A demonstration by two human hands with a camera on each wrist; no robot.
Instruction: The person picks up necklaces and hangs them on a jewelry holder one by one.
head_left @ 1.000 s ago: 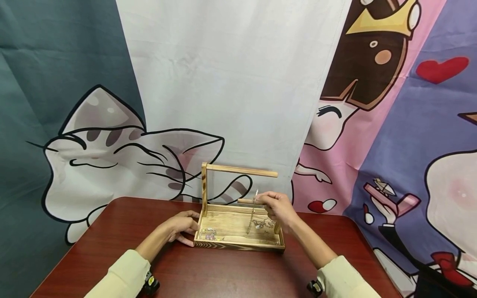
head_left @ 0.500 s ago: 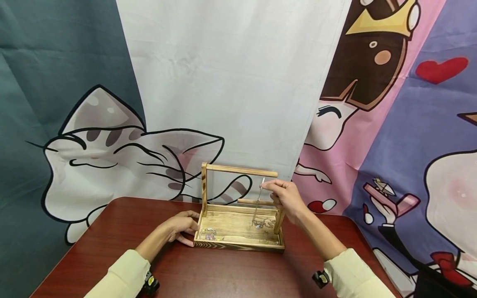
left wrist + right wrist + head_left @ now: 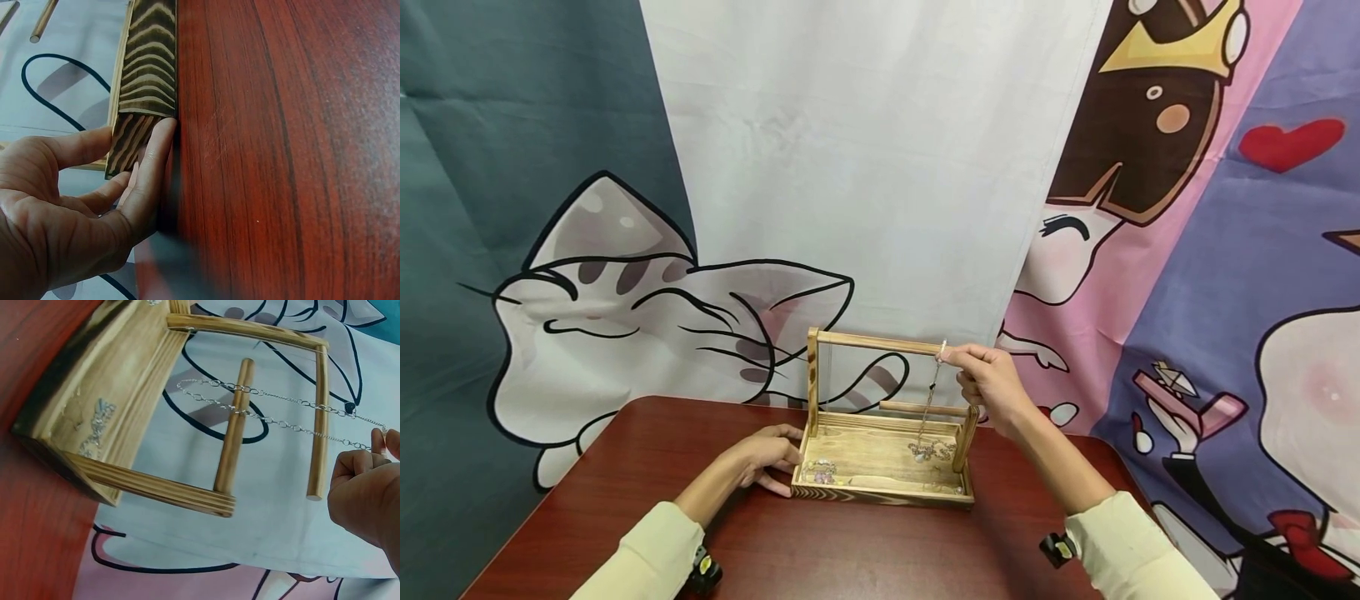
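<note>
A wooden jewelry stand [image 3: 880, 495] has a tray base, a tall upper bar [image 3: 872, 340] and a shorter lower bar [image 3: 917, 408]. My left hand [image 3: 763, 458] holds the tray's left end; in the left wrist view its fingers and thumb lie on either side of the corner [image 3: 134, 140]. My right hand [image 3: 996, 383] pinches a silvery chain necklace [image 3: 932, 386] by its top, beside the upper bar's free right end. The necklace hangs as a long narrow loop [image 3: 303, 403], crossing both bars in the right wrist view. Whether it touches them I cannot tell.
Another chain [image 3: 931, 452] lies at the tray's right side. A beaded piece with pink parts [image 3: 822, 473] sits in the left front corner. The stand rests on a red-brown table [image 3: 730, 542] before a printed cloth backdrop [image 3: 850, 167].
My right hand has risen and moved right, lifting the necklace from near the lower bar to the upper bar's free end. The left hand keeps its place on the tray.
</note>
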